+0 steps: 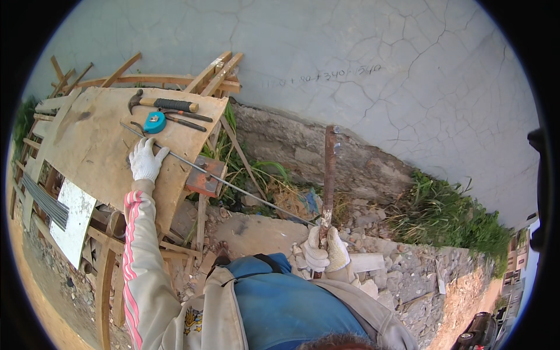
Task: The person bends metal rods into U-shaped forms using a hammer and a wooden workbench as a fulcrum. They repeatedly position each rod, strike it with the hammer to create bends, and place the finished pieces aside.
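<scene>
My left hand, in a white knitted glove, lies on the wooden board with its fingers spread. Its fingertips and thumb touch a thin steel rod. The rod slants from the board down to the right, past the bench edge, toward my other hand. My right hand, also gloved, is closed around the lower part of a rusty metal bar, which stands out away from my body. Metal prongs show at the bar's far end. Whether the right hand also touches the rod cannot be made out.
On the board lie a hammer, pincers and a teal tape measure. A reddish metal block with pegs sits at its right edge. Several steel rods lie left. Rubble and a cracked wall surround the bench.
</scene>
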### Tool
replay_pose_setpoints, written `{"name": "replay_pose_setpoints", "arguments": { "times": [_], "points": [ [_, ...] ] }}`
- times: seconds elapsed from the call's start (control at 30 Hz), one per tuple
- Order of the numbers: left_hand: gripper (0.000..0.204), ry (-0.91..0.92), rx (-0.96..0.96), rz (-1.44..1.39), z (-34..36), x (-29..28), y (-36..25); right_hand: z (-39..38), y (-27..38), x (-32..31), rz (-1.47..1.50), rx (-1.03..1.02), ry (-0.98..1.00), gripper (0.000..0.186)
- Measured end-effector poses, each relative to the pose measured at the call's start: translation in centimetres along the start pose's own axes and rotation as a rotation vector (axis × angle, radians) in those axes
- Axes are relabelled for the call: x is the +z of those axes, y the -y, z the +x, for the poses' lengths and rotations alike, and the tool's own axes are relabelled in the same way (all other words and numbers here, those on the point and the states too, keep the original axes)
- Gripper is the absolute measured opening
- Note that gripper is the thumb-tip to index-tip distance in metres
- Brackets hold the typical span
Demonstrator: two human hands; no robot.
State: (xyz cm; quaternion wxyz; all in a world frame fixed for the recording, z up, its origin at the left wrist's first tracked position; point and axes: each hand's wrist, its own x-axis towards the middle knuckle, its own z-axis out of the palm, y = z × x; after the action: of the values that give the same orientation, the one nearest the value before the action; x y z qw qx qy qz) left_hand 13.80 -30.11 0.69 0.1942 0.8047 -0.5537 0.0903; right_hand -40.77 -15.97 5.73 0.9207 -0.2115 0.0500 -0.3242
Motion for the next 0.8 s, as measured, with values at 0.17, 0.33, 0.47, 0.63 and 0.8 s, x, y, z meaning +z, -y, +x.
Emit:
{"name": "replay_pose_setpoints", "arguments": {
  "times": [0.17, 0.33, 0.47, 0.63, 0.8],
  "points": [
    [0.075, 0.046, -0.041, -0.053, 0.3, 0.4, 0.2, -1.0, 1.5, 2.6, -0.086, -0.002, -0.262, 0.049],
    [0.083, 0.017, -0.084, -0.006, 0.2, 1.0, 0.5, 0.5, 7.2, 5.4, -1.335, -0.155, -0.732, 0.027],
    [0.083, 0.038, -0.097, 0.01, -0.1, 0.6, 0.2, 4.4, 10.9, 3.7, -1.917, -0.024, -0.592, 0.025],
    [0.084, 0.051, -0.109, 0.01, -0.1, 0.0, -0.2, 11.0, 12.1, -2.2, -2.239, 0.056, -0.36, 0.037],
    [0.083, 0.026, -0.101, 0.015, -0.1, 0.7, 0.3, 17.4, 13.7, -6.6, -2.43, 0.036, -0.139, 0.048]
  ]
}}
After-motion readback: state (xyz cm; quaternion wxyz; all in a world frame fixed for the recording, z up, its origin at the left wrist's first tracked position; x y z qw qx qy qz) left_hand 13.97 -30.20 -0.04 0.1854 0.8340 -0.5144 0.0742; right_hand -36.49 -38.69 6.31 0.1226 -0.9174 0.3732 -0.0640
